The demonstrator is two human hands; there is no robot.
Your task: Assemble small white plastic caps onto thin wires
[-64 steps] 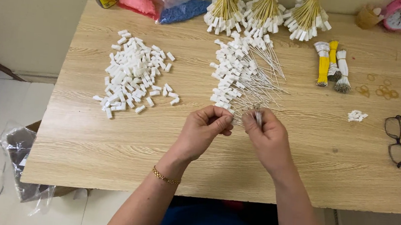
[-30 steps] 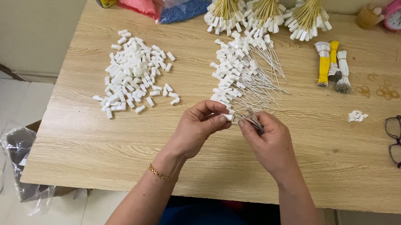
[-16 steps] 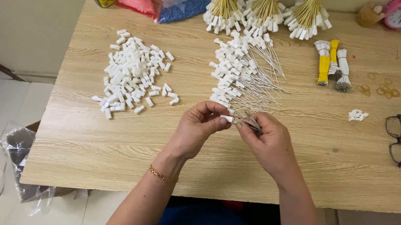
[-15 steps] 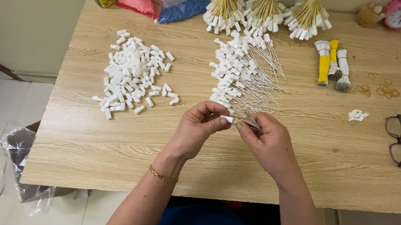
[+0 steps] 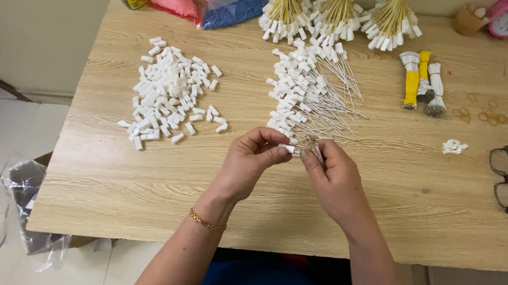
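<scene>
A pale wooden table [image 5: 135,199] fills my view. At centre frame, my left hand [image 5: 251,164] pinches a small white plastic cap [image 5: 287,148] shut between thumb and forefinger; my right hand [image 5: 333,181] grips thin wires [image 5: 311,146]. I'd keep both aligned, pushing straight.

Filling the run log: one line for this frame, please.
left hand: pinches small white cap | right hand: holds thin wires at cap | loose caps pile left
</scene>
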